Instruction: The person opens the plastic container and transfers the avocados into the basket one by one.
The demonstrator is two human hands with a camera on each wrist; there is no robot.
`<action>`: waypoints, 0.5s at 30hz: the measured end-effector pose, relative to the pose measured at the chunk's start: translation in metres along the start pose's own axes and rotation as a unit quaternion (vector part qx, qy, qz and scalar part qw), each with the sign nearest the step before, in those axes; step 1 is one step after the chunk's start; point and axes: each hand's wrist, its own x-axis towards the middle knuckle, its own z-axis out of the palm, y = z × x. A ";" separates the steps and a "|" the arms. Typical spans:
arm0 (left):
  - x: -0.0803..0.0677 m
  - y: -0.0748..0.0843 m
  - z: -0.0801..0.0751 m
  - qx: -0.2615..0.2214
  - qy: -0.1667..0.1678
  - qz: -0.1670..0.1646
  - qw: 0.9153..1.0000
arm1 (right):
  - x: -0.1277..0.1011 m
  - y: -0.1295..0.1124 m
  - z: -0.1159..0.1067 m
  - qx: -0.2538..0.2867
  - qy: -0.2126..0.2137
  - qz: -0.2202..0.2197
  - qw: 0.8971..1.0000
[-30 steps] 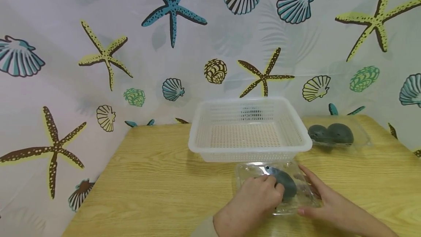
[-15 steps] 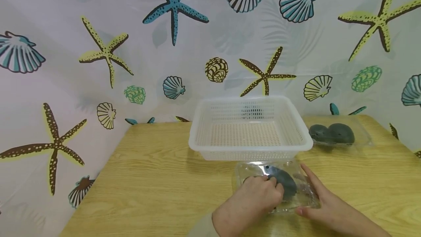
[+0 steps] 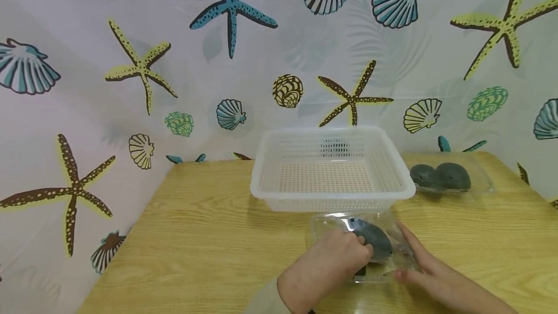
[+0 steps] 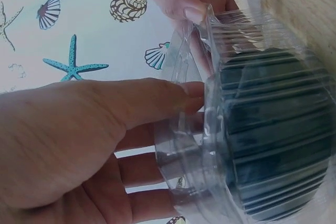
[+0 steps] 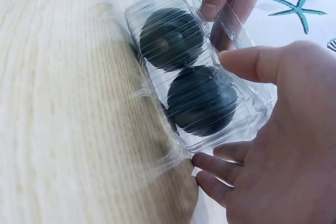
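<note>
Low and right of centre in the head view, a clear plastic clamshell [image 3: 370, 248] with two dark round fruits [image 5: 186, 72] lies on the worktop [image 3: 196, 236], just in front of the white basket [image 3: 331, 171]. Its long axis runs left to right, so each hand meets one end. The left hand [image 3: 333, 263] pinches the left edge, fingers [image 4: 157, 100] curled over the rim; the right hand [image 3: 425, 268] holds the right edge between thumb and fingers [image 5: 220, 174]. Both are touching it. No label or writing can be read.
</note>
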 end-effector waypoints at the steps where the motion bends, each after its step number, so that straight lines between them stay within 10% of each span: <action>1: -0.001 0.000 0.000 0.004 0.008 -0.002 1.000 | -0.001 -0.001 0.000 0.010 -0.003 0.005 1.000; 7: -0.002 -0.001 0.000 0.019 0.025 -0.009 0.999 | 0.000 -0.005 0.000 0.024 -0.006 0.028 0.999; 15: 0.005 -0.011 -0.014 -0.087 -0.095 -0.055 0.990 | 0.000 -0.001 0.000 0.013 -0.005 -0.009 1.000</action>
